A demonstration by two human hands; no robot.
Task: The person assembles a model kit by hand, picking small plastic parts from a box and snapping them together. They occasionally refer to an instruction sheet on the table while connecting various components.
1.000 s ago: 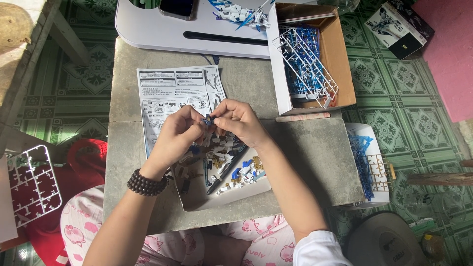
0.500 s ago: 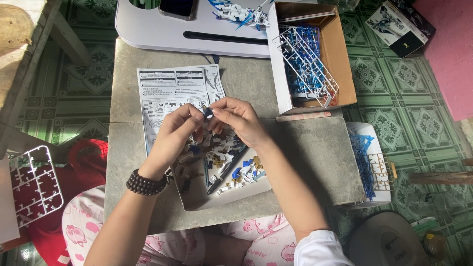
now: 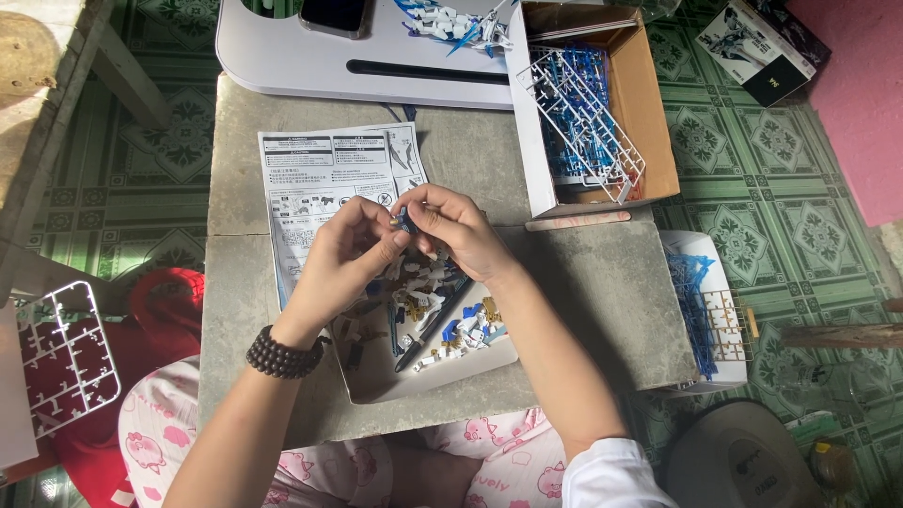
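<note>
a small dark blue model part (image 3: 405,220) sits pinched between the fingertips of both hands, held in the air just above the far edge of the shallow white tray (image 3: 376,381). the left hand (image 3: 343,263) curls its fingers around the part from one side, thumb and forefinger closed on it; a dark beaded bracelet (image 3: 282,355) rings that wrist. the right hand (image 3: 461,230) meets it from the other side, fingers bent and closed onto the same piece, so the two sets of fingertips touch around it. how the part is shaped is too small to tell.

the tray lies on the grey stone table (image 3: 593,310), right below the hands, and holds loose white, blue and gold model pieces (image 3: 451,329) and a dark slender tool (image 3: 435,320) lying slantwise. an instruction sheet (image 3: 320,179) lies partly under the tray's far-left side. beyond the tray to the far right stands an open cardboard box (image 3: 649,113) with white and blue parts frames (image 3: 583,118) leaning inside. farther back from the tray rests a white lap desk (image 3: 282,56) carrying a phone (image 3: 334,14) and a built blue-and-white model (image 3: 456,21). left of the tray, off the table, a white parts frame (image 3: 61,353) lies over red cloth.
</note>
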